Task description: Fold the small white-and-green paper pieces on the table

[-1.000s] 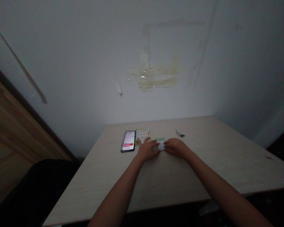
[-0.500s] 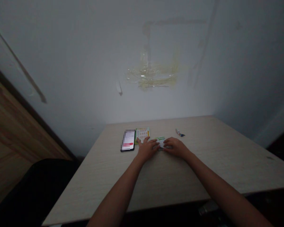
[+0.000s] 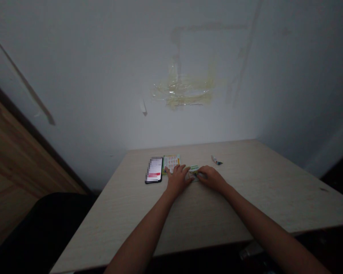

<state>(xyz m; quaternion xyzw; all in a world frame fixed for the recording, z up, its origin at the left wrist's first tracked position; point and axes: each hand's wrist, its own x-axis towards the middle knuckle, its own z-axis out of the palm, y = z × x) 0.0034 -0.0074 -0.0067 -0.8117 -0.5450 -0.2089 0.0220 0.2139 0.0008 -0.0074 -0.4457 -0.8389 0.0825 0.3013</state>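
Observation:
A small green-and-white printed card lies on the table between my two hands, partly covered by fingers. My left hand rests flat with its fingers spread; its right side touches the card, and its other fingertips lie over the lower edge of a larger printed sheet with rows of small pictures. From the right, my right hand has its thumb and fingers pinched together at the card's right edge. Left of the sheet a phone lies face up, its screen lit and partly blurred out.
A small crumpled wrapper-like piece sits beyond my right hand. The pale wooden table meets a wall with tape remnants. A dark chair-like shape stands at the left, beside wooden panelling.
My right hand's fingers have drawn closer together into a pinch at the card. My left fingers have shifted slightly left, and the card's lower part looks darker and more patterned.

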